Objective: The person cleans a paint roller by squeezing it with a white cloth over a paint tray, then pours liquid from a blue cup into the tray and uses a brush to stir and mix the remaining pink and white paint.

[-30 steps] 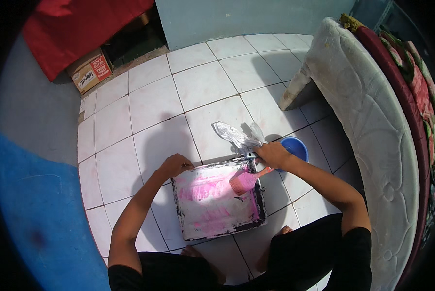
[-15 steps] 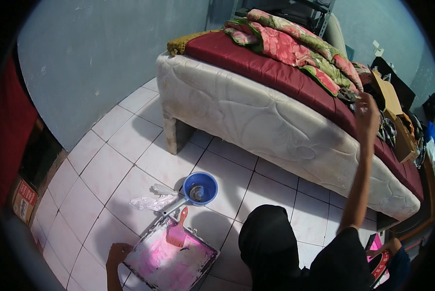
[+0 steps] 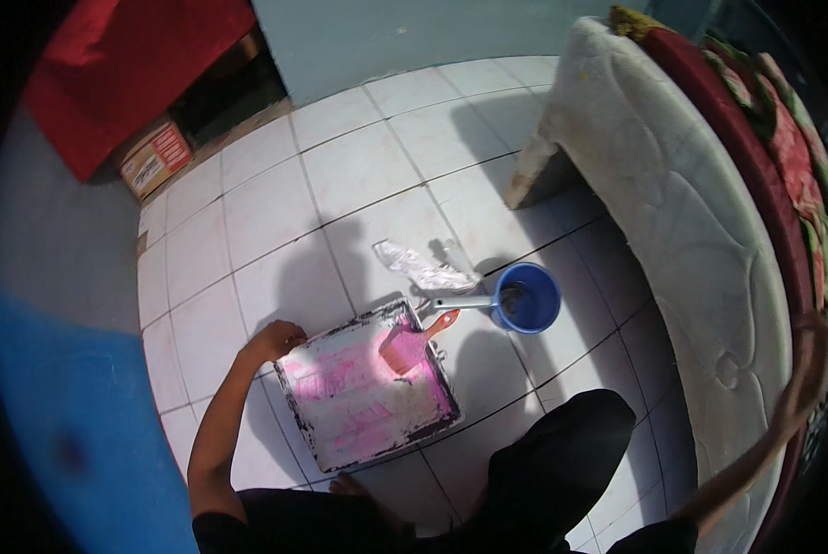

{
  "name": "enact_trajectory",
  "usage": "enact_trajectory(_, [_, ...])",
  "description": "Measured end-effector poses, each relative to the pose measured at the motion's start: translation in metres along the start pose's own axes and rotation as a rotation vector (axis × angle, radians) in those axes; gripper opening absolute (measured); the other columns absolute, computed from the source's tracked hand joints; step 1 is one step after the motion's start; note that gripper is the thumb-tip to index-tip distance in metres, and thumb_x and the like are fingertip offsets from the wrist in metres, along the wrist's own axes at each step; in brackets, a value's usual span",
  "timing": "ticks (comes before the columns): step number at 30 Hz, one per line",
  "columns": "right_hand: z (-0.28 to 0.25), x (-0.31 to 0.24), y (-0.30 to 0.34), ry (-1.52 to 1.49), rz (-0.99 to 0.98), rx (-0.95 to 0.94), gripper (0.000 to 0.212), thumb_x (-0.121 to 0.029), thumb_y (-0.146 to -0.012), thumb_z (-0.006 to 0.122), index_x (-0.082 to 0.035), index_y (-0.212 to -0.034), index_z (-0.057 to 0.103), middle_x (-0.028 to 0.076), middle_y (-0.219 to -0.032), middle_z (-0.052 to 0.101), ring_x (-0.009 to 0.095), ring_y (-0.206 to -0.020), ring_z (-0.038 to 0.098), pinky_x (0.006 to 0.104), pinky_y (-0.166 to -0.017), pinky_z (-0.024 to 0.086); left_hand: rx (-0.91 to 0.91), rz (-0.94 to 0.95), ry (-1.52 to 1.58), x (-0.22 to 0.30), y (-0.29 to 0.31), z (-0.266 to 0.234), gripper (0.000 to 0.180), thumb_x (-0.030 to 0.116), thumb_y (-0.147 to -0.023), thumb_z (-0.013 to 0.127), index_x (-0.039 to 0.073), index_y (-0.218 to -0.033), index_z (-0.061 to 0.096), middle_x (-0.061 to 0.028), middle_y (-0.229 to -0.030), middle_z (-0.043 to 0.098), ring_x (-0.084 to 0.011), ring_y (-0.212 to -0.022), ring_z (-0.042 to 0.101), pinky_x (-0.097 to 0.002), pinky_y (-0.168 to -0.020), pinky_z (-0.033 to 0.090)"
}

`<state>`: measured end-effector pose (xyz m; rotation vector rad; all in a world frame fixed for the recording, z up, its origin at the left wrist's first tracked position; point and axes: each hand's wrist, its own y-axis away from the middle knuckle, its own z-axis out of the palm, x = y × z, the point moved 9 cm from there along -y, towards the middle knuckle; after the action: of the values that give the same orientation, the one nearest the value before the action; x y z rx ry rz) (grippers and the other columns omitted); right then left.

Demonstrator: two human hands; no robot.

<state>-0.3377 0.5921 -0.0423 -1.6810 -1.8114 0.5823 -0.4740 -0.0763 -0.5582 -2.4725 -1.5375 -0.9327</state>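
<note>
My left hand (image 3: 279,341) is at the far left corner of a shallow paint tray (image 3: 354,434) on the floor, fingers curled against its rim. Pink and white paint smears the tray, and dark stains mark its edges. Lying in it is a paintbrush (image 3: 408,351) with broad bristles and an orange-red handle that sticks out past the rim. My right hand (image 3: 809,355), dim and blurred, is raised beside the bed at the far right; its fingers cannot be made out. A blue dipper (image 3: 530,297) with a pale handle stands beyond the tray, something dark inside it.
Crumpled clear plastic (image 3: 423,266) lies beside the dipper's handle. The bed (image 3: 659,157), with a pale padded base and dark red mattress, bounds the right side. A cardboard box (image 3: 157,159) stands below a red cloth (image 3: 137,74). My knee (image 3: 562,434) is close to the tray.
The view has turned left and down, so the tray and dipper appear further right and the bed moves toward the right rim. My left hand stays by the tray's corner; my right stays near the bed.
</note>
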Motion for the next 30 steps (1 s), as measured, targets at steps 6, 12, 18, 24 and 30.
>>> enact_trajectory(6, [0.267,-0.333,0.004,-0.798,-0.617,-0.862,0.033,-0.03,-0.085,0.067,-0.004,-0.105,0.066,0.017,-0.097,0.068,0.034,-0.086,0.067,0.0422,-0.076,0.052,0.052,-0.35,0.003,-0.042,0.131,0.002,0.016,0.014,-0.091,0.058,0.001,-0.096,0.066,-0.0193,-0.091,0.067,-0.037,-0.087,0.064,-0.0427,-0.077,0.05])
enact_trajectory(12, [0.416,-0.456,0.045,-0.458,-0.921,-0.986,0.032,-0.031,-0.087,0.063,-0.006,-0.108,0.062,0.016,-0.095,0.066,0.033,-0.093,0.065,0.046,-0.078,0.053,0.152,-0.717,-0.123,-0.079,0.19,0.019,0.021,0.019,-0.09,0.057,0.001,-0.097,0.063,-0.0231,-0.096,0.064,-0.0414,-0.092,0.062,-0.0485,-0.08,0.049])
enact_trajectory(18, [0.414,-0.588,0.094,-0.748,-1.123,-0.507,0.04,-0.029,-0.089,0.058,-0.009,-0.124,0.058,0.017,-0.132,0.053,0.03,-0.122,0.052,0.0479,-0.099,0.044,0.17,-0.824,-0.249,-0.08,0.2,0.02,0.015,0.005,-0.084,0.052,0.0,-0.096,0.059,-0.0245,-0.093,0.064,-0.0423,-0.093,0.063,-0.052,-0.081,0.05])
enact_trajectory(24, [0.437,-0.634,0.154,-0.178,-1.243,-0.829,0.029,-0.023,-0.089,0.058,-0.014,-0.117,0.063,0.008,-0.112,0.067,0.028,-0.112,0.059,0.0545,-0.111,0.027,0.224,-0.872,-0.22,-0.055,0.182,0.028,0.018,0.009,-0.088,0.053,-0.001,-0.102,0.055,-0.0256,-0.095,0.064,-0.0421,-0.091,0.064,-0.0493,-0.08,0.053])
enact_trajectory(30, [0.423,-0.603,0.14,-0.247,-1.299,-0.832,0.022,-0.023,-0.086,0.061,-0.011,-0.1,0.073,0.01,-0.1,0.071,0.027,-0.097,0.067,0.0531,-0.099,0.041,0.011,-0.822,-0.011,-0.006,0.175,0.099,0.022,0.009,-0.084,0.05,-0.007,-0.1,0.053,-0.0299,-0.095,0.062,-0.0468,-0.092,0.062,-0.0533,-0.081,0.05])
